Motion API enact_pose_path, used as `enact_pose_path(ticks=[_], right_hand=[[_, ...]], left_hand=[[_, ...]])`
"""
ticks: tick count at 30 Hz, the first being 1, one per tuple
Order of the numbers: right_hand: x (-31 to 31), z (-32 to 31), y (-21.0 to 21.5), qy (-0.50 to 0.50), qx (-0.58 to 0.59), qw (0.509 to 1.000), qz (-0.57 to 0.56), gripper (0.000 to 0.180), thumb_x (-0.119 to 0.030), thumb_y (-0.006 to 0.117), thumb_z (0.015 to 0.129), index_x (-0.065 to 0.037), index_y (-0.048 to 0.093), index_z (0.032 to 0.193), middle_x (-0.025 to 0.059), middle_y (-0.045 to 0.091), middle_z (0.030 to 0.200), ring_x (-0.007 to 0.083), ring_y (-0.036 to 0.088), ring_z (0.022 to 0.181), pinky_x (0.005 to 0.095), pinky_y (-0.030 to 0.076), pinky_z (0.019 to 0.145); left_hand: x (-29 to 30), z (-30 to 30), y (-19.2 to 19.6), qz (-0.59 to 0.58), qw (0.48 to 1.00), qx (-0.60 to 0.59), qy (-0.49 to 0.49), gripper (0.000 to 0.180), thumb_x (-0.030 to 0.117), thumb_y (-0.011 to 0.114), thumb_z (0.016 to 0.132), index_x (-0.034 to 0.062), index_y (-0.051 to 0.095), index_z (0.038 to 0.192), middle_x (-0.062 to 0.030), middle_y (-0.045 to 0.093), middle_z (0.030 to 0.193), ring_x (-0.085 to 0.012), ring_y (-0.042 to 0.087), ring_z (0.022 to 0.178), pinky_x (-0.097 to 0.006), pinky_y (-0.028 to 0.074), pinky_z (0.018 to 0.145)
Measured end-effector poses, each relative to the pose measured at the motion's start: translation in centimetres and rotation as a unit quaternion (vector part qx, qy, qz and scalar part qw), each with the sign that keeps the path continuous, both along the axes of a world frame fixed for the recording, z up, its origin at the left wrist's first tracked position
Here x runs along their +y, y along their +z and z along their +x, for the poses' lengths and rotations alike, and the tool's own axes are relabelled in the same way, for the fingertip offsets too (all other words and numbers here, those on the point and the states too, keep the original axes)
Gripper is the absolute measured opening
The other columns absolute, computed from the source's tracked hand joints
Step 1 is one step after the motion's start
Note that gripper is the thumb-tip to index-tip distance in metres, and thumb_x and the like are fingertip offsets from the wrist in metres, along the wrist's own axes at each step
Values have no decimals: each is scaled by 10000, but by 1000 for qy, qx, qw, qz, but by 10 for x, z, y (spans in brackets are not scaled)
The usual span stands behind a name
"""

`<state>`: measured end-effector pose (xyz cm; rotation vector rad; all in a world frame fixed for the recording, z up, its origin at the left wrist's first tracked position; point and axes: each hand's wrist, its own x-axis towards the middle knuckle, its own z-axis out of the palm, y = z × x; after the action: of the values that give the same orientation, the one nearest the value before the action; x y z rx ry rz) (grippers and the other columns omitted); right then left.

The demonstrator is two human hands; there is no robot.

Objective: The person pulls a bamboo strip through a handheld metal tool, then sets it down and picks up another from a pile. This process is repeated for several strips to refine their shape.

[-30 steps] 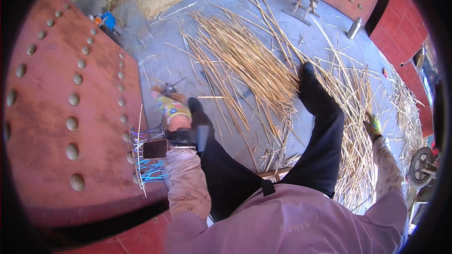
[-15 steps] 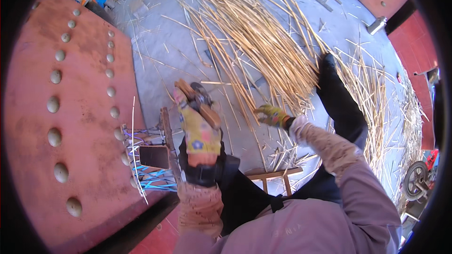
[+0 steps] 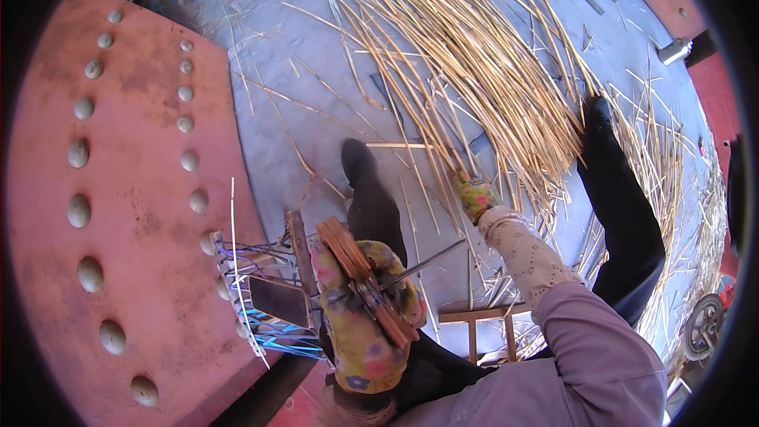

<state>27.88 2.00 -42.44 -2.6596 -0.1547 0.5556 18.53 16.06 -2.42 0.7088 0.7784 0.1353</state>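
My left hand (image 3: 368, 364), in a yellow floral glove, is closed around a wooden tool (image 3: 344, 249) held close to my lap. The tool looks like two wooden blocks set together, with a thin metal rod (image 3: 431, 259) sticking out to the right; its exact kind I cannot make out. My right hand (image 3: 476, 198), gloved the same way, reaches forward to the near ends of loose reed stalks. Its fingers are closed on some stalks (image 3: 444, 138) at the left edge of a large pile of tan reed stalks (image 3: 482, 55) spread over the grey floor.
A red panel with rows of round studs (image 3: 142, 190) stands on the left. Beside it is a rack wound with blue and purple strips (image 3: 277, 340). A small wooden stool (image 3: 482, 315) stands between my legs. More straw (image 3: 664, 182) lies right of my outstretched leg (image 3: 621, 205).
My left hand has drawn back toward my body with the wooden tool, uncovering my left foot. My right hand's outstretched fingers have closed on stalks. The whole view has shifted a little.
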Motion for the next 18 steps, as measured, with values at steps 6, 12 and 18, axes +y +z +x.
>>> enact_pose_path(ticks=[6, 12, 18], right_hand=[[-71, -19, 49, -58, 11, 990, -128, 193, -257, 527, 721, -148, 591, 867, 149, 589, 810, 288, 563, 760, 388, 429, 686], [-89, -33, 134, 44, 200, 955, 214, 326, -170, 584, 722, -79, 546, 1033, 109, 591, 923, 237, 554, 888, 309, 422, 786], [-99, -58, 224, -46, 406, 681, 608, 312, -149, 547, 776, -42, 518, 1068, 60, 559, 1013, 175, 514, 955, 274, 400, 815]], left_hand=[[2, -7, 3, -27, 999, 13, 16, 392, 476, 409, 809, 99, 510, 844, 1, 542, 674, -126, 518, 463, -231, 379, 419], [-8, -14, -2, 0, 999, 10, -49, 413, 513, 453, 774, 107, 527, 766, 10, 523, 615, -108, 509, 524, -204, 377, 483], [-55, -47, 0, 143, 978, 30, -147, 452, 523, 453, 769, 78, 531, 737, -5, 493, 567, -112, 471, 460, -230, 384, 441]])
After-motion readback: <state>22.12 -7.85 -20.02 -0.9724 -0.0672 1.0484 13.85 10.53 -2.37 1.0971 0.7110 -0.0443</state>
